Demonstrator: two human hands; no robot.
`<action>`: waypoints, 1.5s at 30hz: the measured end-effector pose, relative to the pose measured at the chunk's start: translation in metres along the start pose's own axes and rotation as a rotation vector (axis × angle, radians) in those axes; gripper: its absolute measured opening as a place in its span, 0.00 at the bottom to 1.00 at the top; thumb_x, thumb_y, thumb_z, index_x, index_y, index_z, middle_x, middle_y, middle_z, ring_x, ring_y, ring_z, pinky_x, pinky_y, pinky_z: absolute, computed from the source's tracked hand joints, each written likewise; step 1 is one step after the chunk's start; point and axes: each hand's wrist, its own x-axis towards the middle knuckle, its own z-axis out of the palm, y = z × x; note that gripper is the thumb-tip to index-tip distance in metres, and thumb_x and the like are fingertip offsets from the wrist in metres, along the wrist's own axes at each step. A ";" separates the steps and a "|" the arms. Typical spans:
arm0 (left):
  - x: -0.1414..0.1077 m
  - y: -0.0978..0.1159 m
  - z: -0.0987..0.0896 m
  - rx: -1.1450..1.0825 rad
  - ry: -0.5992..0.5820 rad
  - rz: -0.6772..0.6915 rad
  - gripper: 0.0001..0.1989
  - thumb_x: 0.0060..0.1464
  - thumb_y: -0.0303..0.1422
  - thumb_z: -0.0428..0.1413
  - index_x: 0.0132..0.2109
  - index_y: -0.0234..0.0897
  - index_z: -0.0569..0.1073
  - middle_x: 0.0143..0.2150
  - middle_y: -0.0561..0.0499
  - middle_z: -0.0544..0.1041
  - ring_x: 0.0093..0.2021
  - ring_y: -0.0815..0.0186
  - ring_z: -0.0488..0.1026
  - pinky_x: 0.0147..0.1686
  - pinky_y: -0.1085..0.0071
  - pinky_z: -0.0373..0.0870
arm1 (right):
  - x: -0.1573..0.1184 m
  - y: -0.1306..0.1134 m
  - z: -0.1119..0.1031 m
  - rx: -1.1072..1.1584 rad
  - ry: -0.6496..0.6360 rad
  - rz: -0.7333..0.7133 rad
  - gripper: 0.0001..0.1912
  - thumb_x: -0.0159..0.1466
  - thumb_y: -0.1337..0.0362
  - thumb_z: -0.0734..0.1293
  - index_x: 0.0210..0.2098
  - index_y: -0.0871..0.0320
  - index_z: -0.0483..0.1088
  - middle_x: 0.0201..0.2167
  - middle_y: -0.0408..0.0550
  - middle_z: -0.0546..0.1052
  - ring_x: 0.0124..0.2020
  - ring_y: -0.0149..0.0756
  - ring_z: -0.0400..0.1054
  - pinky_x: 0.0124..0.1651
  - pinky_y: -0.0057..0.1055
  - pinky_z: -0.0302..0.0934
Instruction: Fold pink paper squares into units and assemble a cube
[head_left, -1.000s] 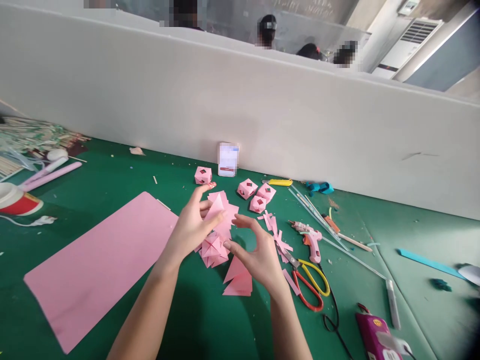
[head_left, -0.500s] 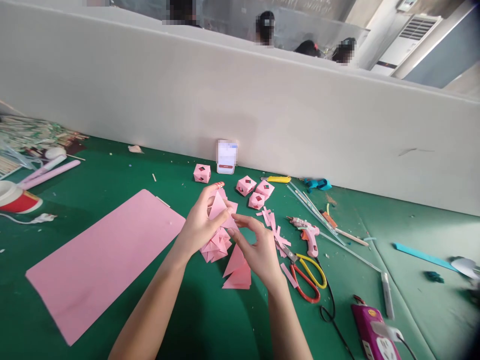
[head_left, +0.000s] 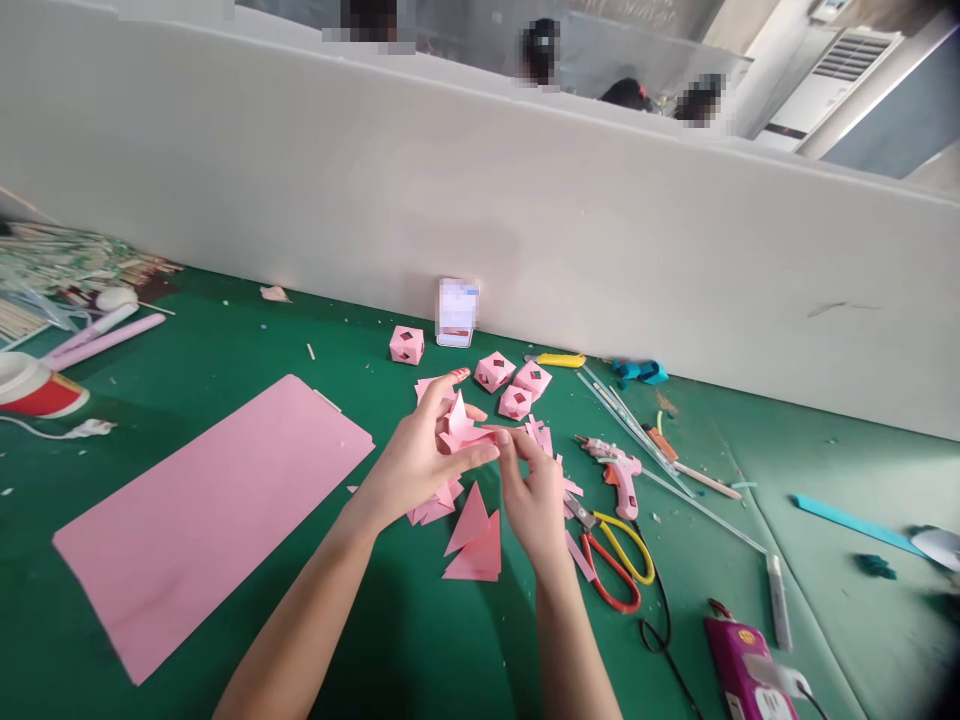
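Between both hands is a folded pink paper piece (head_left: 463, 432) with raised flaps. My left hand (head_left: 411, 450) is closed round its left side, thumb below and fingers behind. My right hand (head_left: 531, 490) pinches its right corner between thumb and forefinger. Under the hands lie a heap of folded pink paper pieces (head_left: 436, 503) and a few pink paper triangles (head_left: 480, 550). Just beyond the fingers sit several pink paper polyhedra with diamond-shaped holes, one of them a separate polyhedron (head_left: 406, 345) farther left. Pink paper strips (head_left: 538, 436) are partly hidden behind my right hand.
A pink paper sheet (head_left: 217, 520) lies left. On the right are scissors (head_left: 616, 560), a pink glue gun (head_left: 621, 478), a yellow cutter (head_left: 561, 360) and a purple power strip (head_left: 750, 665). A phone (head_left: 457, 315) leans on the white partition (head_left: 480, 180); a paper cup (head_left: 45, 390) stands far left.
The pink paper piece has gone from a flat triangle facing me to a tilted shape with its flaps standing open. My right hand has shifted slightly right, pulling at its corner.
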 end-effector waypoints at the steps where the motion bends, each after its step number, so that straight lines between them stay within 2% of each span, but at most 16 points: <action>1: 0.000 0.000 0.001 0.010 0.012 -0.001 0.40 0.56 0.44 0.65 0.71 0.48 0.56 0.56 0.42 0.77 0.48 0.56 0.79 0.41 0.62 0.79 | 0.000 0.001 0.001 0.010 0.012 0.014 0.21 0.74 0.49 0.59 0.42 0.55 0.78 0.31 0.47 0.81 0.33 0.40 0.73 0.35 0.32 0.63; 5: 0.002 -0.002 0.002 0.035 0.029 -0.010 0.38 0.57 0.43 0.64 0.70 0.47 0.57 0.56 0.42 0.77 0.48 0.56 0.79 0.42 0.61 0.80 | 0.002 0.006 0.002 0.045 0.035 0.048 0.21 0.72 0.47 0.60 0.39 0.55 0.75 0.24 0.45 0.75 0.33 0.42 0.72 0.34 0.32 0.61; 11: 0.001 -0.005 -0.001 0.082 -0.004 -0.011 0.35 0.60 0.35 0.60 0.70 0.50 0.57 0.57 0.44 0.76 0.43 0.61 0.80 0.42 0.64 0.80 | 0.004 0.011 0.003 0.056 0.006 0.077 0.20 0.72 0.48 0.59 0.34 0.55 0.69 0.23 0.41 0.69 0.27 0.35 0.62 0.31 0.30 0.55; 15: 0.000 -0.003 -0.002 0.092 0.049 0.004 0.34 0.60 0.31 0.57 0.71 0.49 0.58 0.46 0.48 0.79 0.39 0.63 0.79 0.40 0.64 0.79 | 0.005 0.012 0.003 0.068 0.023 0.104 0.20 0.72 0.48 0.59 0.29 0.53 0.62 0.20 0.38 0.62 0.24 0.33 0.56 0.29 0.30 0.51; 17: 0.000 -0.001 -0.003 0.084 0.077 0.012 0.34 0.60 0.31 0.57 0.71 0.47 0.59 0.40 0.51 0.79 0.36 0.63 0.78 0.39 0.63 0.79 | 0.005 0.012 0.003 0.084 0.014 0.119 0.20 0.72 0.50 0.59 0.28 0.53 0.61 0.20 0.38 0.63 0.24 0.33 0.58 0.29 0.31 0.53; 19: 0.001 0.001 -0.003 0.076 0.100 0.016 0.33 0.59 0.31 0.58 0.70 0.46 0.60 0.38 0.51 0.79 0.35 0.63 0.78 0.38 0.64 0.79 | 0.005 0.012 0.003 0.128 -0.006 0.123 0.16 0.70 0.52 0.61 0.29 0.54 0.63 0.23 0.40 0.69 0.27 0.34 0.64 0.33 0.31 0.58; 22: 0.001 0.002 -0.003 0.087 0.089 0.007 0.32 0.58 0.31 0.58 0.68 0.46 0.63 0.40 0.50 0.81 0.36 0.62 0.79 0.38 0.65 0.78 | 0.004 0.012 0.003 0.254 -0.048 0.104 0.08 0.66 0.58 0.67 0.42 0.54 0.70 0.36 0.46 0.80 0.39 0.38 0.74 0.45 0.34 0.65; 24: 0.002 0.003 -0.003 0.095 0.051 -0.009 0.30 0.58 0.31 0.58 0.67 0.45 0.65 0.41 0.49 0.82 0.38 0.61 0.80 0.39 0.66 0.78 | 0.004 0.012 0.003 0.331 -0.065 0.105 0.13 0.65 0.60 0.69 0.49 0.53 0.70 0.41 0.46 0.81 0.42 0.38 0.75 0.49 0.36 0.66; 26: 0.002 0.004 -0.003 0.094 0.027 -0.028 0.29 0.59 0.32 0.58 0.66 0.44 0.65 0.39 0.50 0.83 0.40 0.61 0.80 0.39 0.66 0.77 | 0.004 0.011 0.003 0.383 -0.074 0.112 0.11 0.65 0.60 0.69 0.47 0.52 0.72 0.38 0.45 0.80 0.40 0.37 0.74 0.45 0.34 0.67; 28: 0.002 0.004 -0.002 0.074 0.029 -0.047 0.32 0.59 0.32 0.59 0.69 0.45 0.62 0.36 0.52 0.81 0.37 0.63 0.79 0.37 0.68 0.77 | 0.004 0.010 0.002 0.431 -0.081 0.124 0.07 0.66 0.58 0.70 0.41 0.53 0.73 0.30 0.41 0.76 0.33 0.35 0.70 0.38 0.30 0.64; 30: 0.003 0.004 -0.002 0.019 0.041 -0.054 0.37 0.58 0.31 0.61 0.72 0.46 0.58 0.34 0.54 0.80 0.36 0.64 0.79 0.36 0.69 0.77 | 0.003 0.008 0.001 0.499 -0.095 0.164 0.09 0.66 0.55 0.70 0.39 0.53 0.73 0.23 0.37 0.69 0.26 0.31 0.63 0.31 0.28 0.57; 32: 0.003 0.002 -0.002 -0.075 0.066 -0.042 0.42 0.55 0.31 0.63 0.73 0.46 0.56 0.38 0.52 0.80 0.39 0.63 0.79 0.39 0.68 0.78 | 0.002 0.007 -0.001 0.577 -0.098 0.221 0.10 0.65 0.54 0.71 0.39 0.53 0.73 0.21 0.35 0.65 0.23 0.29 0.56 0.28 0.27 0.52; 36: 0.003 0.000 -0.002 -0.232 0.088 -0.023 0.41 0.56 0.32 0.64 0.72 0.45 0.56 0.44 0.48 0.82 0.47 0.60 0.80 0.44 0.66 0.79 | 0.001 0.006 -0.007 0.640 -0.053 0.249 0.11 0.65 0.54 0.71 0.44 0.51 0.76 0.26 0.39 0.70 0.26 0.30 0.59 0.31 0.28 0.57; 40: 0.004 -0.002 -0.004 -0.240 0.070 -0.018 0.35 0.59 0.28 0.59 0.70 0.44 0.59 0.43 0.47 0.83 0.45 0.60 0.81 0.39 0.68 0.78 | 0.001 0.004 -0.011 0.683 -0.142 0.233 0.14 0.65 0.55 0.70 0.48 0.50 0.77 0.32 0.42 0.76 0.34 0.34 0.69 0.41 0.32 0.66; 43: 0.006 -0.005 -0.005 -0.182 0.079 -0.007 0.34 0.57 0.23 0.57 0.68 0.45 0.62 0.42 0.49 0.84 0.42 0.62 0.81 0.33 0.72 0.74 | 0.001 0.001 -0.013 0.675 -0.216 0.209 0.13 0.65 0.52 0.71 0.45 0.51 0.77 0.42 0.46 0.79 0.43 0.38 0.72 0.49 0.36 0.68; 45: 0.006 -0.006 -0.006 -0.157 0.051 0.016 0.34 0.56 0.22 0.55 0.67 0.45 0.63 0.41 0.50 0.84 0.40 0.63 0.81 0.32 0.73 0.73 | 0.002 0.001 -0.013 0.639 -0.219 0.210 0.13 0.64 0.50 0.72 0.41 0.52 0.77 0.42 0.46 0.79 0.43 0.38 0.72 0.48 0.35 0.68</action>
